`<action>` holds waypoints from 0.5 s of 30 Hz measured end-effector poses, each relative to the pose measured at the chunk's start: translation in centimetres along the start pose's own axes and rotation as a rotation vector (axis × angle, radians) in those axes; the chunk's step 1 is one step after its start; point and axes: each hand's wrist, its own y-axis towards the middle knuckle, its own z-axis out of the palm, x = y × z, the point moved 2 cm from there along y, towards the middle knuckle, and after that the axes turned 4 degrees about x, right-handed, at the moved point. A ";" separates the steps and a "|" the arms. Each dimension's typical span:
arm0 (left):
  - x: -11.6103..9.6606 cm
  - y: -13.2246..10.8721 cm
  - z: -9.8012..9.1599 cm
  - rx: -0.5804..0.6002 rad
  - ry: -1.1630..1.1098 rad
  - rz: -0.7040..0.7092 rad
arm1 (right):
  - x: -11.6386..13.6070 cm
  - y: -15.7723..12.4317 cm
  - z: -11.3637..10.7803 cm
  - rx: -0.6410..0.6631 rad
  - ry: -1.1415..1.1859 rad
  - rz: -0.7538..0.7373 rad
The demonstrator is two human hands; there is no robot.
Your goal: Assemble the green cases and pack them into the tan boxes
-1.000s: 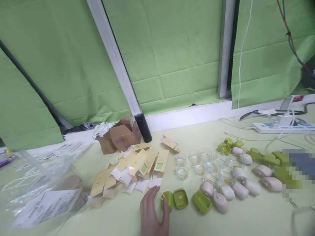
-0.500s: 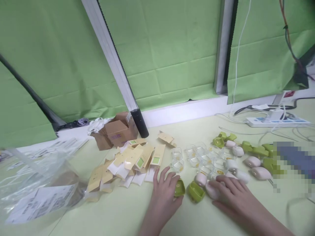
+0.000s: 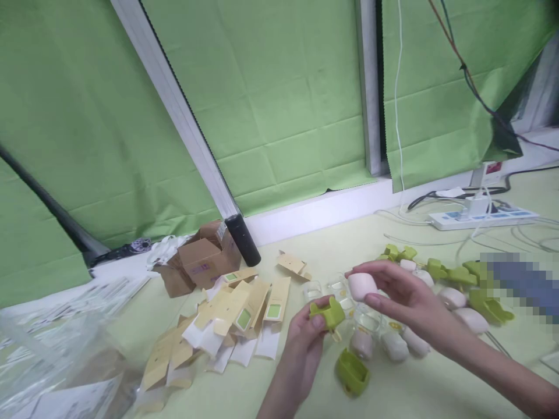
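Observation:
My left hand is closed on a green silicone earbud case cover, held up off the table. My right hand pinches a white rounded earbud case between thumb and fingers, just to the right of the cover and apart from it. On the table below lie another green cover, hollow side up, and a white earbud case. More white cases rest under my right hand. Several clear plastic shells sit behind my hands, partly hidden by them.
Folded cream cardboard boxes lie piled at left. Behind them stand a brown carton and a black cylinder. Clear plastic bags fill the lower left. More green covers and a power strip with cables are at right.
Both hands have risen from the table. The left now holds up the green cover, and the right has lifted the white earbud case and moved left towards it. The view has shifted slightly.

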 end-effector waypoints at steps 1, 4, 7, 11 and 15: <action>0.4 0.1 -0.1 0.020 -0.058 -0.015 | -0.2 0.3 0.4 0.013 0.027 -0.005; 1.6 0.1 -0.4 0.087 -0.154 -0.032 | -1.6 -0.2 1.7 -0.002 0.033 -0.028; 2.3 -0.2 -0.7 0.078 -0.131 0.027 | -3.0 -1.6 2.7 -0.023 -0.073 -0.039; 2.8 -0.4 -0.4 0.043 -0.119 0.018 | -3.7 -2.6 3.1 -0.024 -0.242 -0.113; 3.5 -0.4 -0.2 0.049 -0.176 0.010 | -4.2 -2.7 3.2 -0.017 -0.335 -0.215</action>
